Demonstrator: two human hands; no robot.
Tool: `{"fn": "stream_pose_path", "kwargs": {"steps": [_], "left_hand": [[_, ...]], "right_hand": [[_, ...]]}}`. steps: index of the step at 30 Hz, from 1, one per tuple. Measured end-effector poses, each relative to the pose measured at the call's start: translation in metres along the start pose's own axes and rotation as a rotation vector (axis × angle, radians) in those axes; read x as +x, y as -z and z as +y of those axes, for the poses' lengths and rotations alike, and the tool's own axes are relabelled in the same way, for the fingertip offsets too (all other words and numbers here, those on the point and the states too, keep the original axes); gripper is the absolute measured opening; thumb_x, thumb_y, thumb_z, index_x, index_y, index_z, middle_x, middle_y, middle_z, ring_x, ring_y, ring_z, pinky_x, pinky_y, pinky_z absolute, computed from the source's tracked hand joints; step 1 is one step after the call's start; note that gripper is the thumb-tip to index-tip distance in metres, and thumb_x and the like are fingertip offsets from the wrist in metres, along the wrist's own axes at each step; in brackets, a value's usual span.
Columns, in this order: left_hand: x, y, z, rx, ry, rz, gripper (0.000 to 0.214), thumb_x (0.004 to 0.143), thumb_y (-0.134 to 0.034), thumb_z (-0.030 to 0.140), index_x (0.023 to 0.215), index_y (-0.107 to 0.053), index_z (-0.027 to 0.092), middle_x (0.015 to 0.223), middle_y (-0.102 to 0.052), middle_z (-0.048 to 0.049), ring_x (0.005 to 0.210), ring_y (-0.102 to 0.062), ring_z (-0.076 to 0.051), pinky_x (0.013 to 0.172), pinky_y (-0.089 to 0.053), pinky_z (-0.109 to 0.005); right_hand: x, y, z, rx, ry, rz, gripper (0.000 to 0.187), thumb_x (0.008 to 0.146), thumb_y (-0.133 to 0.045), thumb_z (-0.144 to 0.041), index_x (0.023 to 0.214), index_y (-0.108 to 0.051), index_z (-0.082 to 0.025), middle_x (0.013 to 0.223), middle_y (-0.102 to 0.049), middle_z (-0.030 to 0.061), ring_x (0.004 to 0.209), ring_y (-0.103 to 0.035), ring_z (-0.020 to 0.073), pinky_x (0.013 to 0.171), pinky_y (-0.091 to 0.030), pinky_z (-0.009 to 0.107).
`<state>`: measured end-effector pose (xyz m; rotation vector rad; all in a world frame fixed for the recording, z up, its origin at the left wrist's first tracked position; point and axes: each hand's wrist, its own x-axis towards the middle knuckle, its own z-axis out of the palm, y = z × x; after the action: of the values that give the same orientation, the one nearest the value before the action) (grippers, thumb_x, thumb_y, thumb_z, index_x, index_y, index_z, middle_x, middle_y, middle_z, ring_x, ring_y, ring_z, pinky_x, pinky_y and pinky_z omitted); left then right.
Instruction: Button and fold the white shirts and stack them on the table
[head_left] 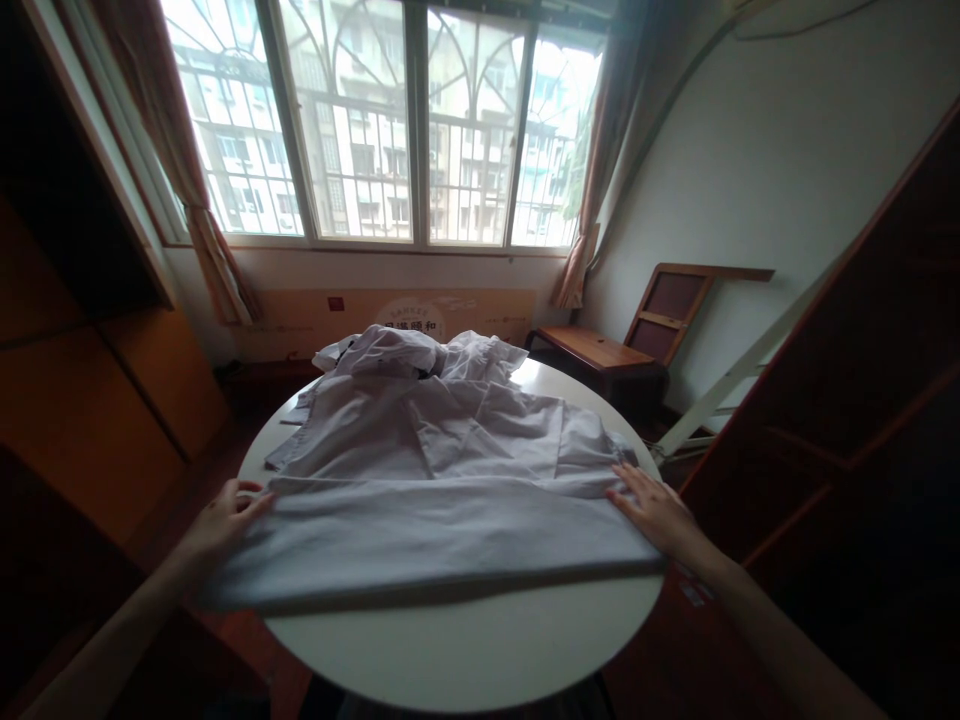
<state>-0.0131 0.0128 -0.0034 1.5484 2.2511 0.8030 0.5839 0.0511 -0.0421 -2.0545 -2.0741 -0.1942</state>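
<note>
Pale grey-white cloth point(450, 530) is spread over the round white tabletop point(465, 650) in the head view. Behind it, a long tan panel point(300, 312) is placed below the window point(417, 120). Dark Chinese characters are printed on the panel, of which the last two can be read as 颐和; the foot of the print is hidden by the cloth. The small arched lettering above is too blurred to be read, as is the writing on the dark red label point(335, 303).

The cloth is folded along its near side into a broad, fairly smooth band; its middle is creased, and its far end is bunched into a loose heap. The band is flanked by both hands. Its left end is met by the left hand point(231, 515), fingers bent; whether that grip is closed on fabric cannot be told. Its right end is partly covered by the right hand point(660, 512), whose grip is relaxed, fingers fanned apart over the fabric.
</note>
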Motion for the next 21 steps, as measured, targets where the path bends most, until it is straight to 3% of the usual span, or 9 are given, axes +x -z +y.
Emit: {"fn": "stream_pose_path", "kwargs": {"steps": [3, 5, 8, 11, 14, 16, 21], "left_hand": [[0.014, -0.003, 0.002, -0.269, 0.030, -0.148, 0.064, 0.065, -0.056, 0.053, 0.116, -0.043, 0.016, 0.085, -0.066, -0.0070, 0.072, -0.064, -0.022, 0.060, -0.051, -0.029], [0.025, -0.007, 0.004, -0.312, 0.005, -0.158, 0.072, 0.063, -0.059, 0.050, 0.124, -0.038, 0.017, 0.091, -0.063, -0.0074, 0.077, -0.063, -0.022, 0.063, -0.051, -0.029], [0.045, -0.011, 0.008, -0.166, -0.019, -0.091, 0.060, 0.067, -0.057, 0.038, 0.121, -0.044, 0.016, 0.093, -0.059, -0.0074, 0.083, -0.061, -0.022, 0.068, -0.050, -0.028], [0.067, -0.011, 0.015, 0.012, -0.052, 0.063, 0.045, 0.072, -0.050, 0.025, 0.115, -0.050, 0.012, 0.096, -0.056, -0.0095, 0.083, -0.059, -0.020, 0.075, -0.049, -0.030], [0.090, -0.009, 0.029, 0.094, -0.180, 0.253, 0.038, 0.075, -0.045, 0.021, 0.110, -0.052, 0.011, 0.104, -0.054, -0.0126, 0.089, -0.057, -0.021, 0.083, -0.046, -0.033], [0.104, -0.009, 0.045, 0.144, -0.306, 0.316, 0.036, 0.075, -0.044, 0.020, 0.108, -0.053, 0.010, 0.105, -0.055, -0.0134, 0.096, -0.055, -0.022, 0.089, -0.043, -0.035], [0.134, -0.021, 0.091, 0.285, -0.527, 0.282, 0.042, 0.070, -0.043, 0.015, 0.111, -0.051, 0.009, 0.115, -0.056, -0.0147, 0.110, -0.050, -0.024, 0.094, -0.038, -0.034]], "right_hand": [[-0.001, 0.000, 0.000, -0.016, 0.011, -0.007, 0.054, 0.084, -0.034, -0.043, 0.128, -0.047, -0.014, 0.136, -0.043, 0.0119, 0.125, -0.039, 0.0263, 0.100, -0.032, 0.044], [-0.003, 0.003, -0.002, -0.022, 0.020, -0.016, 0.055, 0.085, -0.033, -0.043, 0.128, -0.046, -0.013, 0.136, -0.043, 0.0121, 0.125, -0.039, 0.0260, 0.100, -0.032, 0.043], [-0.004, 0.014, -0.004, -0.019, 0.010, -0.033, 0.053, 0.085, -0.034, -0.046, 0.125, -0.049, -0.017, 0.133, -0.047, 0.0106, 0.122, -0.042, 0.0263, 0.098, -0.034, 0.043], [0.005, 0.030, -0.006, -0.016, -0.006, -0.079, 0.043, 0.083, -0.040, -0.045, 0.112, -0.059, -0.019, 0.122, -0.058, 0.0103, 0.112, -0.052, 0.0269, 0.092, -0.039, 0.040], [0.029, 0.045, -0.012, -0.041, 0.003, -0.038, 0.032, 0.082, -0.045, -0.039, 0.094, -0.065, -0.016, 0.102, -0.066, 0.0125, 0.098, -0.060, 0.0262, 0.085, -0.042, 0.036], [0.051, 0.052, -0.020, -0.046, 0.035, 0.046, 0.027, 0.082, -0.048, -0.035, 0.091, -0.065, -0.016, 0.098, -0.067, 0.0126, 0.094, -0.060, 0.0252, 0.084, -0.042, 0.035], [0.115, 0.060, -0.056, 0.038, 0.138, 0.067, 0.026, 0.079, -0.051, -0.022, 0.102, -0.062, -0.016, 0.102, -0.066, 0.0120, 0.094, -0.060, 0.0213, 0.088, -0.039, 0.030]]}}
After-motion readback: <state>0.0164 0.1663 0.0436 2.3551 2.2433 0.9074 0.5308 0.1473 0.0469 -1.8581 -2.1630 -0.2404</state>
